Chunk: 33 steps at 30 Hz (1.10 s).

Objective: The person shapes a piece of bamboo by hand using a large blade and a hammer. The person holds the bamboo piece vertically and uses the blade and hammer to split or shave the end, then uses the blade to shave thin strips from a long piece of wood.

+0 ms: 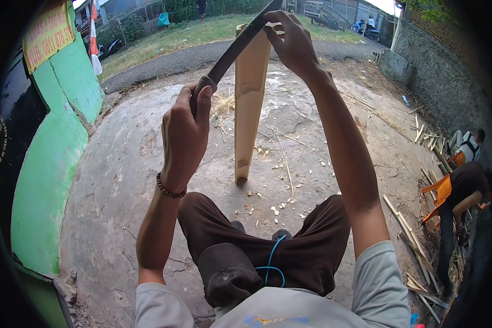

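Before the person's chest, well above the knees, the left hand (187,126) is wrapped round the handle of a long dark machete (236,53), while the right hand (295,48) curls at the blade's far end, by the top of a split bamboo length (249,112); whether its fingers pinch blade or bamboo cannot be told. That bamboo stands on end beyond the trousered knees (325,232), its foot on rough concrete (123,169) among pale chips (275,210). Good handling likely means a firm left grip, right fingertips clear of the edge, and the bamboo's foot kept from skidding.
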{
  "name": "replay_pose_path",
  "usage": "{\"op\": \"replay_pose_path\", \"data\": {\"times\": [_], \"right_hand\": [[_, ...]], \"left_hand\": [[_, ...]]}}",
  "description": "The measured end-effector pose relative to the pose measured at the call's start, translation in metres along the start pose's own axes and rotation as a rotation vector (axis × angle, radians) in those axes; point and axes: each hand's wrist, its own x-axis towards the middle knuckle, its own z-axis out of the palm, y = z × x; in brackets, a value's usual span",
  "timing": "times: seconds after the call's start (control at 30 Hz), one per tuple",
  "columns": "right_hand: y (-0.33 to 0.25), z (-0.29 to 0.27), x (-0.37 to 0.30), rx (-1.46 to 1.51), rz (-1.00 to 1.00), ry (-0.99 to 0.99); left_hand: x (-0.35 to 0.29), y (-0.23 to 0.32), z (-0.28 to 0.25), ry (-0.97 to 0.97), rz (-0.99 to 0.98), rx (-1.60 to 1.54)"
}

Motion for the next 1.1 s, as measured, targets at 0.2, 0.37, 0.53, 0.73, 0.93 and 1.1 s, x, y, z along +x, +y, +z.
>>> {"op": "replay_pose_path", "data": {"times": [0.2,0.37,0.53,0.73,0.93,1.1], "right_hand": [[-0.004,0.005,0.012,-0.043,0.08,0.034],[-0.002,0.02,0.019,-0.121,0.005,0.093],[0.005,0.031,0.029,-0.141,0.021,0.104],[0.016,0.042,0.036,-0.257,0.032,-0.012],[0.026,0.055,0.041,-0.401,-0.094,0.128],[0.031,0.052,0.045,-0.282,-0.031,0.101]], "left_hand": [[0.003,0.0,-0.007,0.028,0.024,0.085],[0.007,0.001,-0.007,0.057,0.042,0.093],[0.014,0.004,-0.009,0.062,0.04,0.076],[0.02,0.01,-0.013,0.041,0.017,0.089],[0.021,0.014,-0.014,0.042,0.068,0.11],[0.024,0.009,-0.017,-0.057,-0.034,-0.042]]}}
